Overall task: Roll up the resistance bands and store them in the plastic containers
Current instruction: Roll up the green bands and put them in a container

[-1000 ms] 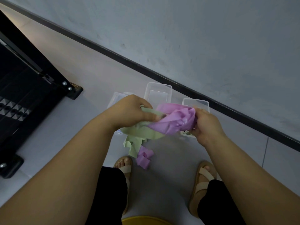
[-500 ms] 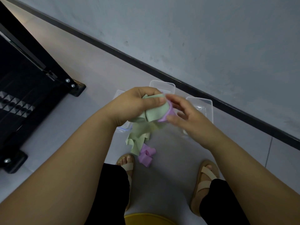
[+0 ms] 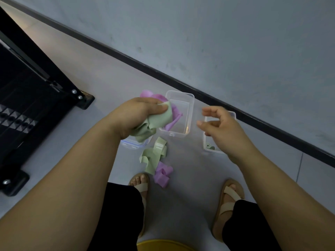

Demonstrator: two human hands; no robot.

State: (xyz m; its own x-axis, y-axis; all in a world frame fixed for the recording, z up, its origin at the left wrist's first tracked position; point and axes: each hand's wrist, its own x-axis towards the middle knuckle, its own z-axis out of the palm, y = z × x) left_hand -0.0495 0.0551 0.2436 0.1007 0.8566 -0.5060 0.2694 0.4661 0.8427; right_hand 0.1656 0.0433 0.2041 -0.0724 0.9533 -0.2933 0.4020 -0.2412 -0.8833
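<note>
Grey, smooth floor tiles [image 3: 190,187] fill the middle of the view, with one thin joint line at about four o'clock. A black skirting strip [image 3: 181,84] runs from ten o'clock down to four o'clock. Above it rises a blue-grey painted wall [image 3: 235,42] with faint scuffs. At nine o'clock a black metal frame [image 3: 36,91] with silver bolts rests its feet on the floor.

Three boxes sit on the floor close to the skirting. The left hand [image 3: 137,116] is clenched round a bunched pale green resistance band [image 3: 154,124] and a lilac resistance band [image 3: 174,115]. The lilac folds lie across the left wall of the middle clear plastic container [image 3: 181,98]; whether they touch it cannot be told. Under that hand, at its six o'clock, shows a clear blue-edged plastic container [image 3: 132,144].

The right hand [image 3: 219,127] is released, its fingers loosely bent and holding nothing, over the right clear plastic container [image 3: 206,151]. In that container lies a small rolled green band [image 3: 209,146].

Loose on the floor, a crumpled green band [image 3: 154,156] touches a crumpled lilac band [image 3: 163,173], just at one o'clock of the left sandalled foot [image 3: 139,185]. The right sandalled foot [image 3: 230,196] stands well apart at five o'clock. A yellow rounded edge [image 3: 163,246] shows at six o'clock.
</note>
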